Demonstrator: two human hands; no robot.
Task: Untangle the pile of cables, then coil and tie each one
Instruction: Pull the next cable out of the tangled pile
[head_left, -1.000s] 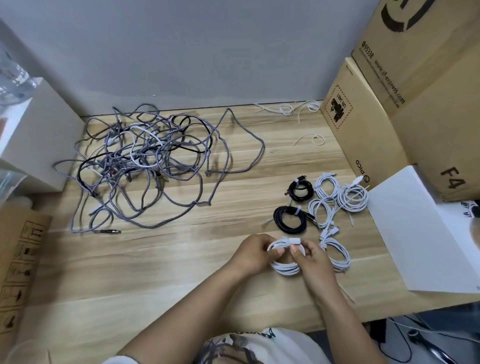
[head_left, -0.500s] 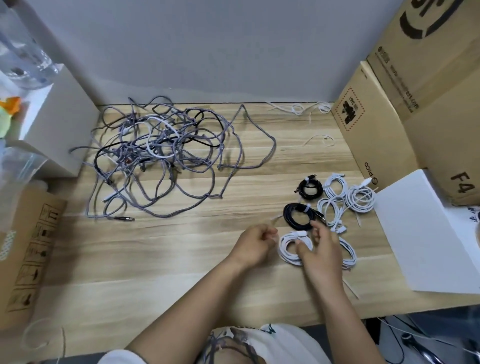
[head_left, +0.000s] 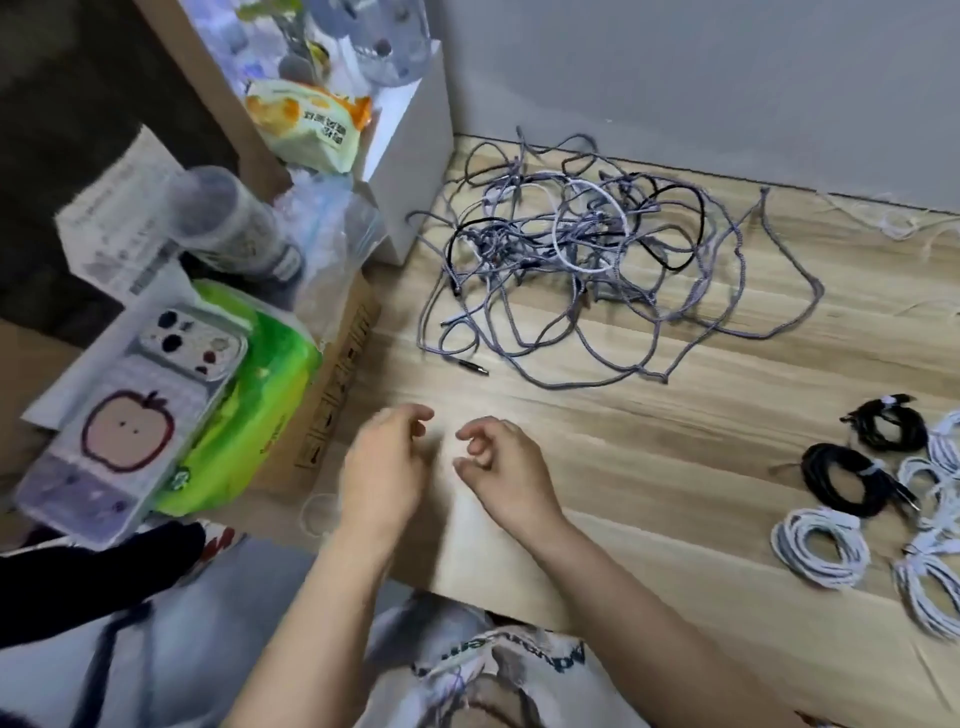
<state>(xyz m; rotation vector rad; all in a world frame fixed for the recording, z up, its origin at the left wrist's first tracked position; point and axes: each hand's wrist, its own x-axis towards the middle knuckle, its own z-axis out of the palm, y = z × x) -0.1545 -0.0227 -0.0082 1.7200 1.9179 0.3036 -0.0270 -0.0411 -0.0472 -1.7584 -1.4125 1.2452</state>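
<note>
A tangled pile of grey, black and white cables (head_left: 597, 260) lies at the back of the wooden table (head_left: 649, 441). Several tied coils sit at the right: a white coil (head_left: 821, 545), a black coil (head_left: 847, 478), a smaller black coil (head_left: 888, 426) and more white coils (head_left: 930, 587). My left hand (head_left: 387, 467) and my right hand (head_left: 498, 467) hover side by side over the table's front left, fingers loosely curled, holding nothing. Both are well apart from the pile and the coils.
Left of the table stands a cardboard box (head_left: 337, 374) topped with a green packet (head_left: 260, 389), a phone case pack (head_left: 135, 415) and a bottle (head_left: 234, 223). A white box (head_left: 410, 156) stands by the wall. Loose white ties (head_left: 898, 228) lie at the back right.
Both hands let go of the white coil, which now lies at the right, and moved left to the table's front left. The view swung left with them.
</note>
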